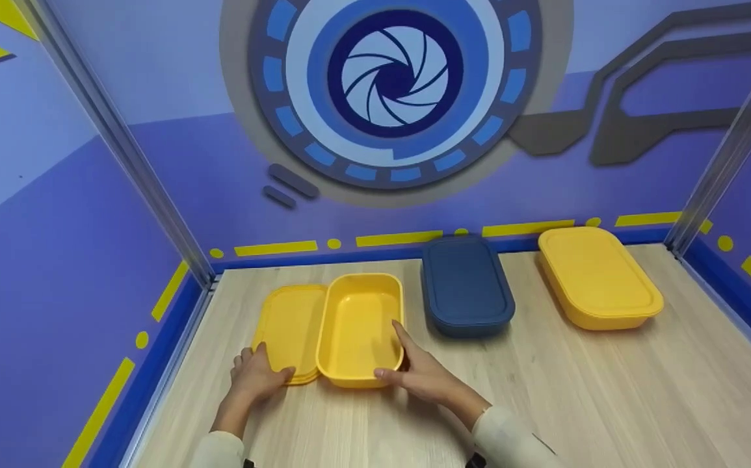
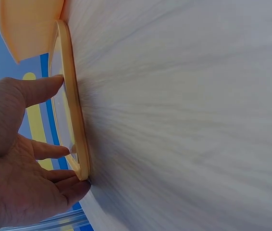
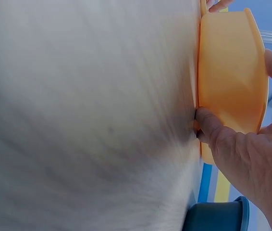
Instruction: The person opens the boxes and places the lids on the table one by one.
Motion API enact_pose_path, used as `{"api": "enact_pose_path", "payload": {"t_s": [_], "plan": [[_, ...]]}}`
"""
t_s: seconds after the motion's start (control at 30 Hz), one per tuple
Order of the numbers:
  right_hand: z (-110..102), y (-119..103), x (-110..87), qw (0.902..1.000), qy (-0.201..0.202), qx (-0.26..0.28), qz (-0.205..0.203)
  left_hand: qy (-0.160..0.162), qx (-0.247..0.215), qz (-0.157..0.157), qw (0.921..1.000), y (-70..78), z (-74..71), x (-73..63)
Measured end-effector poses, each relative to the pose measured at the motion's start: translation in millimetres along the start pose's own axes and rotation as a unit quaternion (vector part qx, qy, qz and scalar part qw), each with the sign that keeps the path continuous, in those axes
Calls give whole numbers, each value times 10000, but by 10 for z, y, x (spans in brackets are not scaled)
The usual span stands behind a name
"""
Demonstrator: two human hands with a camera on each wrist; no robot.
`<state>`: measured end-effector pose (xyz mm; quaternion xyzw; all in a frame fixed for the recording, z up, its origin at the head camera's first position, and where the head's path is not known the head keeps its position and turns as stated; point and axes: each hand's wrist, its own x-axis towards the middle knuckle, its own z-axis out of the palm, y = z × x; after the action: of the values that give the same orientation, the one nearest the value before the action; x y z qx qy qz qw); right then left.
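1 open ylw box (image 1: 361, 325) held by R hand (image 1: 426, 376), ylw lid (image 1: 292, 328) gripped by L hand (image 1: 255, 377)

Yellow rectangular box (image 1: 361, 325), rounded corners, sits upright on the table (image 1: 583, 396), open top facing up. Yellow lid (image 1: 292, 331), similar outline, off the box, flat on the table along its left side.

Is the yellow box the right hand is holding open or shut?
Open: the yellow box shows its bare inside from above, and a flat yellow lid lies beside it.
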<state>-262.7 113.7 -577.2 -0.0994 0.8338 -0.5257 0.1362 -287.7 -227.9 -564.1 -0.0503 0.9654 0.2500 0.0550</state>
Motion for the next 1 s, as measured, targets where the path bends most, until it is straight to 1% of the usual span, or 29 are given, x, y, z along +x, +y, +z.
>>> {"api": "enact_pose_path", "payload": {"t_s": [0.13, 0.23, 0.37, 0.47, 0.53, 0.6, 0.73, 0.8, 0.9, 1.0], "plan": [[-5, -9, -6, 10000, 22, -19, 21, -10, 26, 22, 10000, 8, -3, 5], [-8, -12, -7, 10000, 94, 6, -1, -20, -54, -1, 10000, 2, 0, 13], [-30, -26, -15, 9997, 169, 85, -166, -6, -303, -67, 9995, -1, -9, 18], [-72, -42, -38, 9995, 84, 132, -276, 72, -530, -180, 9984, -7, -23, 10], [-120, -46, -64, 9995, 21, 128, -292, 273, -614, -219, 9975, -10, -37, 0], [-184, -41, -95, 9995, -25, 130, -296, 572, -712, -213, 9956, -3, -55, -17], [-326, 23, -200, 9996, -100, -7, -256, 1228, -853, -163, 9886, 22, -81, -80], [-393, 65, -253, 9994, -163, -168, -254, 1491, -849, -153, 9851, 32, -98, -129], [-489, 139, -330, 9986, -234, -347, -320, 1690, -828, -151, 9820, 30, -117, -204], [-592, 208, -408, 9978, -256, -489, -373, 1635, -1002, -108, 9814, 32, -119, -269]]}}
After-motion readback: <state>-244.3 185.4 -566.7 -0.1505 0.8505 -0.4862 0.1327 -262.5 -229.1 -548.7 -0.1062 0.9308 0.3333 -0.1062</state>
